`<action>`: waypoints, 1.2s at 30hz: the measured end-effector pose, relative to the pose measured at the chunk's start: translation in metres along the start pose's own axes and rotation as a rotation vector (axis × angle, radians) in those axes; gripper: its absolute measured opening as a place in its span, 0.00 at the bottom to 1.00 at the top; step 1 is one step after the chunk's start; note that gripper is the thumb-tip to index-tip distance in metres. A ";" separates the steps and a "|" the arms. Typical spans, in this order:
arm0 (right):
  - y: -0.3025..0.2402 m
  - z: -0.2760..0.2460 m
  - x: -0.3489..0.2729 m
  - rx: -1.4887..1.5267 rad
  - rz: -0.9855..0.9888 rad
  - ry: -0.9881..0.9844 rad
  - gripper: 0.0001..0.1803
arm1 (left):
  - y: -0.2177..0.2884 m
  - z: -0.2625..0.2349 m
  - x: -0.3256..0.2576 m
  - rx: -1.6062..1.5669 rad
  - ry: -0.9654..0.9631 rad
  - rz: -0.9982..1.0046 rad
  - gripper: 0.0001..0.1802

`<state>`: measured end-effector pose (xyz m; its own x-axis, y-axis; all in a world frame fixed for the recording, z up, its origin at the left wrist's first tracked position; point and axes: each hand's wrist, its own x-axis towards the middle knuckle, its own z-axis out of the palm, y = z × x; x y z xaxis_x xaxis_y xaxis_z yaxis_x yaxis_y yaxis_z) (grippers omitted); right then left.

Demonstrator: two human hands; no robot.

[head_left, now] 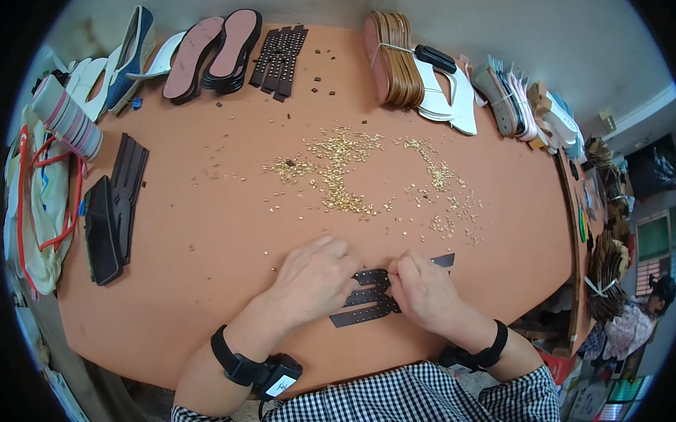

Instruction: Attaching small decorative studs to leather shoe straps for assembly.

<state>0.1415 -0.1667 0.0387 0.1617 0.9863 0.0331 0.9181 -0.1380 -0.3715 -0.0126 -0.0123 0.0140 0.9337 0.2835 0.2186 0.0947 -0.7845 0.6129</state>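
Note:
A black shoe-upper piece (367, 313), cut into several straps and dotted with small metal studs, lies on the table close in front of me. My left hand (316, 277) is closed at its upper left edge, fingers curled against the straps; the fingertips are partly hidden. Over its right part, my right hand (428, 291) pinches with thumb and forefinger at the straps and covers some of them. Anything small between those fingers is too hidden to make out. Past the right hand, a strap end (444, 260) sticks out. Beyond both hands, loose gold studs (341, 188) are scattered in patches.
On the brown table (205, 238), black strap pieces (129, 188) and a black case (102, 230) lie left. Along the back stand pink-topped soles (239, 43), studded straps (279, 60) and a tied sole bundle (392, 60). A striped cup (67, 116) stands far left. Another person (629, 327) sits far right.

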 end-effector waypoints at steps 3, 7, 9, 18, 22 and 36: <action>0.000 0.000 0.004 -0.006 -0.002 -0.028 0.09 | -0.001 0.002 0.000 -0.005 -0.002 -0.004 0.10; 0.001 0.001 0.004 -0.031 0.012 -0.059 0.09 | 0.001 0.001 0.000 -0.019 -0.019 -0.022 0.10; -0.002 -0.001 0.004 -0.030 0.011 -0.069 0.09 | 0.001 0.002 -0.001 -0.013 -0.025 -0.024 0.10; -0.005 0.000 0.008 -0.069 0.021 -0.096 0.08 | 0.002 0.000 0.000 0.006 -0.031 -0.025 0.10; -0.004 0.000 0.011 -0.061 0.030 -0.078 0.07 | 0.001 0.001 0.000 0.008 -0.020 -0.017 0.10; 0.009 0.001 0.019 0.061 -0.056 -0.122 0.07 | 0.001 0.001 0.000 -0.020 -0.019 -0.027 0.10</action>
<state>0.1521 -0.1489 0.0354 0.0627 0.9964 -0.0564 0.9003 -0.0809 -0.4277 -0.0121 -0.0138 0.0137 0.9372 0.2939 0.1879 0.1132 -0.7657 0.6332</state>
